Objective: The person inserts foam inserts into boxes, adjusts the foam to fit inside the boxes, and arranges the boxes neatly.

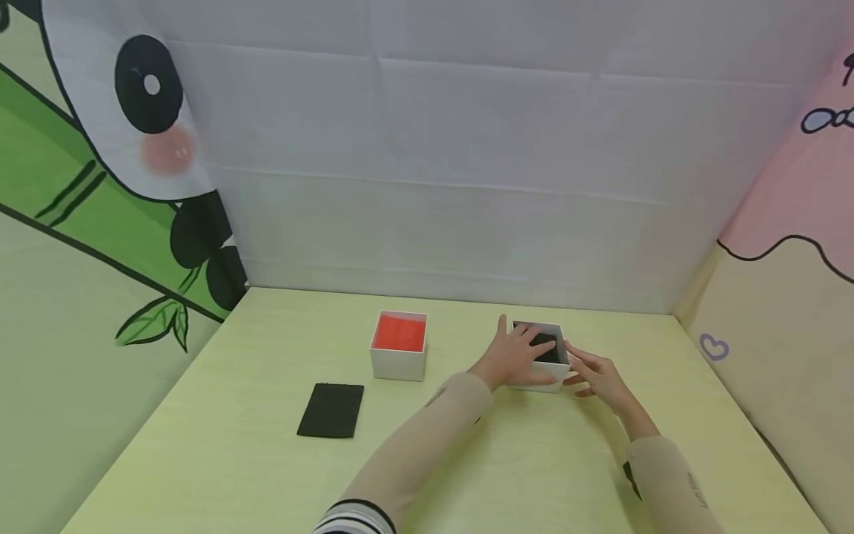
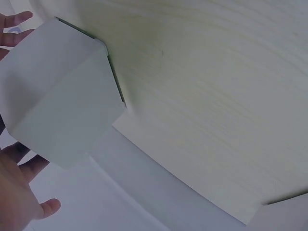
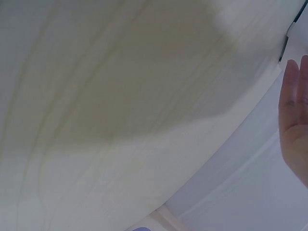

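A white box (image 1: 543,377) with black material (image 1: 548,348) inside stands right of the table's middle. Over its open top and near side my left hand (image 1: 514,357) reaches with spread fingers. At the box's right wall is my right hand (image 1: 598,378), its fingers extended along the side. In the left wrist view the white box (image 2: 62,91) shows its outer walls, with the left hand (image 2: 19,192) below it. The right wrist view catches the right hand (image 3: 296,110) at its right edge. Whether the left fingertips touch the black material cannot be told.
A second white box (image 1: 398,365) with red material (image 1: 400,333) inside stands left of the first. Nearer and further left, a flat black piece (image 1: 331,410) lies on the pale yellow table (image 1: 267,482). A white sheet (image 1: 454,230) rises behind the table.
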Available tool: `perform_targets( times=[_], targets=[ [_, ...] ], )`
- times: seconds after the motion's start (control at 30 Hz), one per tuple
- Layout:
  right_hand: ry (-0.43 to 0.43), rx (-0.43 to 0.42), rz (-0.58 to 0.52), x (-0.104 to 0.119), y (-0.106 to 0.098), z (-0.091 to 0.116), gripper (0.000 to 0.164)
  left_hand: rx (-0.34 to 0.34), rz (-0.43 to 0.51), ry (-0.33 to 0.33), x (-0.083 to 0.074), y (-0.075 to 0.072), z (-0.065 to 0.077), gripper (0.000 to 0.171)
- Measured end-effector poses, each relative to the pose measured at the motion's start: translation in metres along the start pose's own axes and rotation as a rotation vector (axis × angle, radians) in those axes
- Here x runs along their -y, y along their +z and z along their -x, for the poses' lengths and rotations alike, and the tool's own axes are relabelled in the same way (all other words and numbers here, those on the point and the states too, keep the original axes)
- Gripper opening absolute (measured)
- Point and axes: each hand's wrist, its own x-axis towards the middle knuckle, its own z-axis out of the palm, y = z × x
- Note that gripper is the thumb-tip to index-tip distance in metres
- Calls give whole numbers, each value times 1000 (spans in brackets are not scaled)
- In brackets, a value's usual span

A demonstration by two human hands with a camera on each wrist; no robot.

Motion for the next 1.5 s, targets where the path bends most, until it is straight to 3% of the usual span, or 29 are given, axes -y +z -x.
perform_targets(
  times=[0.37, 0.63, 1.17, 1.5],
  targets=[
    [17, 4, -14, 0, -1, 3, 51, -3, -117, 81, -1, 6, 4, 74],
    [12, 11, -20, 2, -1, 4, 50, 18, -102, 104, -2, 4, 1, 77],
    [5, 10, -24, 1, 3, 5, 49, 94, 6, 61, -3, 7, -2, 77],
    [-1, 11, -7, 4, 2, 5, 49, 14, -30, 45, 1, -1, 9, 76]
  ],
)
